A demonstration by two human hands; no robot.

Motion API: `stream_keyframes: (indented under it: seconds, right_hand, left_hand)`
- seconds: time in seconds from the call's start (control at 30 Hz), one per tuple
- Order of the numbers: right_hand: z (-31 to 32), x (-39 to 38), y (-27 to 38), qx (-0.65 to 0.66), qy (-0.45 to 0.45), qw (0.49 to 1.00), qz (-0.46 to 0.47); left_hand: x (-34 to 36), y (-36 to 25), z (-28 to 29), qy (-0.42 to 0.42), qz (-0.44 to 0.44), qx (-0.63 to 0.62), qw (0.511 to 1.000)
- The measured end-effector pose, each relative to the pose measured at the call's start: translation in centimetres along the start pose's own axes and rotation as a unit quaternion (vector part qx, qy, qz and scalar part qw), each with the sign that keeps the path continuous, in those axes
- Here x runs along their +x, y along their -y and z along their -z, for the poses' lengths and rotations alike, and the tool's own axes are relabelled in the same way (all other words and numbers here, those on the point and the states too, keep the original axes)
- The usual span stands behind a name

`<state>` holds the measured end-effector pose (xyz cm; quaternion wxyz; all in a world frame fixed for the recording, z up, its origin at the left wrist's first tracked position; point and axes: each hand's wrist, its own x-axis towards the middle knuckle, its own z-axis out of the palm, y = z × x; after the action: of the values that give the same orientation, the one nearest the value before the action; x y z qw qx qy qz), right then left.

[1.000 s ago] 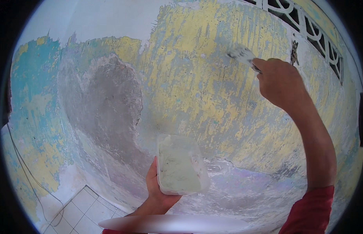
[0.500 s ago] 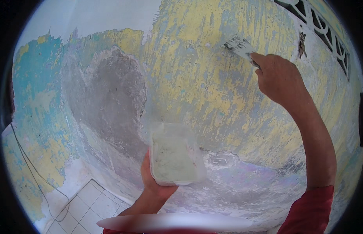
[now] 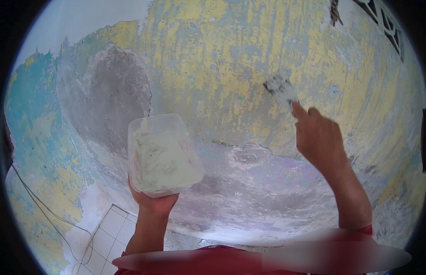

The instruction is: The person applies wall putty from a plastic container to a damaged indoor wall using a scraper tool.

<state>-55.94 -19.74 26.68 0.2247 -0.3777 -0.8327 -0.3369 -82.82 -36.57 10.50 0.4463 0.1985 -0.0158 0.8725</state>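
My left hand [image 3: 148,195] grips a translucent plastic tub [image 3: 165,156] from below and the side; pale greenish-white paste lies in it. In my right hand [image 3: 316,137] is a putty knife [image 3: 278,88], its flat blade smeared with white and dark marks and angled up to the left. The blade is over the flaking yellow and blue-grey wall [image 3: 222,73], up and right of the tub; whether it touches the surface I cannot tell. A rough grey bare patch [image 3: 109,87] shows in the wall behind and left of the tub.
A white decorative vent grille [image 3: 382,23] is at top right, with a dark ragged gap [image 3: 334,13] beside it. Thin cables [image 3: 48,211] hang at the left. White floor tiles [image 3: 107,238] show at lower left. A turquoise wall section [image 3: 32,91] is at the left.
The tub in my left hand has moved up and left in the view. My right hand and the putty knife have moved lower, and the wall features have shifted in the view.
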Motion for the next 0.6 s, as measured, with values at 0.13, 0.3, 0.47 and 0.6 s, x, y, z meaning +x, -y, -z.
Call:
stream_keyframes:
  seconds: [0.13,0.3,0.47,0.6]
  right_hand:
    - [-2.9,-5.7,-0.9,0.069,-0.010,0.998,-0.001]
    - [-4.9,-9.3,-3.4,0.188,-0.065,0.980,-0.031]
    - [-8.3,-9.0,-3.1,0.271,-0.113,0.954,-0.059]
    - [-11.5,-9.8,-2.0,0.291,-0.128,0.946,-0.064]
  left_hand:
    - [-0.1,0.0,0.1,-0.024,0.005,-0.004,1.000]
    - [-0.6,0.6,-0.6,-0.083,0.003,-0.011,0.997]
    - [-0.2,1.5,1.2,-0.002,0.027,0.015,1.000]
    - [-0.4,3.0,1.4,-0.038,0.044,0.007,0.998]
